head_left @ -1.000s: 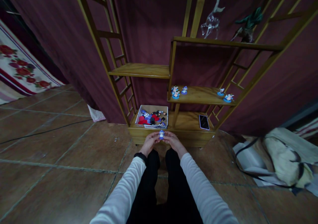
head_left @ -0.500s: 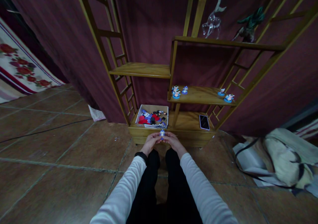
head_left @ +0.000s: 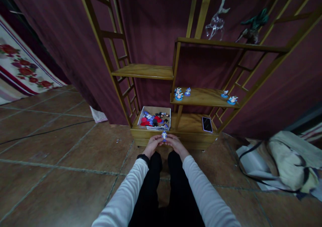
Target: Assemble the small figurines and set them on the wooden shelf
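Note:
Between both hands, in front of the low wooden base of the shelf, I hold a small purple and white figurine [head_left: 164, 135] upright. My left hand [head_left: 152, 145] grips it from the left, and my right hand [head_left: 175, 143] from the right, fingers closed at its lower part. Just beyond is an open cardboard box [head_left: 139, 120] with several red, purple and black figurine pieces. On the shelf [head_left: 201, 97] above, a similar purple figurine [head_left: 187, 91] stands near a blue-based figurine [head_left: 178, 95], with another behind it. Two more blue-based ones, including a figurine [head_left: 232, 100], stand at the right end.
A phone [head_left: 207, 124] lies on the base right of the box. Higher up stand a clear glass deer [head_left: 215, 25] and a dark green statue [head_left: 254, 27]. A pale bag [head_left: 286, 163] with a black strap rests on the tiled floor at right; a thin cable [head_left: 47, 132] runs at left.
The view has shifted very slightly. Both hands still hold the figurine in nearly the same place; nothing else has visibly moved.

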### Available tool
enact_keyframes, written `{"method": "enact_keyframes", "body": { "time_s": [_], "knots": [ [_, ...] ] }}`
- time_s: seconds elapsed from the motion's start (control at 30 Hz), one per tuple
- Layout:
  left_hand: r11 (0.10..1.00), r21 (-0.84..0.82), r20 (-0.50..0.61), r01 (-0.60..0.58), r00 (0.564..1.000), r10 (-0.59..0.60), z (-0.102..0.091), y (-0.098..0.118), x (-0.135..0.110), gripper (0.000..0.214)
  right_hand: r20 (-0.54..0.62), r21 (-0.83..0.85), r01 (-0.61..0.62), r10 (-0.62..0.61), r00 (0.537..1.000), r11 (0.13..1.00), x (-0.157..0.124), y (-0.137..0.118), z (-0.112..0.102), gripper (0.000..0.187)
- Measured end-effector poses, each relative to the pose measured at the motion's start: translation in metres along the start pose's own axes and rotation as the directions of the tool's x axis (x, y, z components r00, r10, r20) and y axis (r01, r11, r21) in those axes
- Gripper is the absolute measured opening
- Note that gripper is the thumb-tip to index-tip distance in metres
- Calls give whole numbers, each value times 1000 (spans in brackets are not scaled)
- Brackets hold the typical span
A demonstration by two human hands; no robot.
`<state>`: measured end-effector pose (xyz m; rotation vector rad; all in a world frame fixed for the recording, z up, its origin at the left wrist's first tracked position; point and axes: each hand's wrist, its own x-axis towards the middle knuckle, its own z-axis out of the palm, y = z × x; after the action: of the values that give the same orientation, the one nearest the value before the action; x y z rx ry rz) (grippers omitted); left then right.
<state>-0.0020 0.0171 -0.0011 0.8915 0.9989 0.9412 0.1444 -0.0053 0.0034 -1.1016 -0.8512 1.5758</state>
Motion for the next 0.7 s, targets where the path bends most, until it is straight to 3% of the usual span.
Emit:
{"method": "enact_keyframes", "body": {
  "time_s": [0.7],
  "knots": [
    [1000,8,-3,-1,1000,2,-2,-4,4,28,-9,-3,1,-1,1000,1000,4,3,-1,33]
  ]
}}
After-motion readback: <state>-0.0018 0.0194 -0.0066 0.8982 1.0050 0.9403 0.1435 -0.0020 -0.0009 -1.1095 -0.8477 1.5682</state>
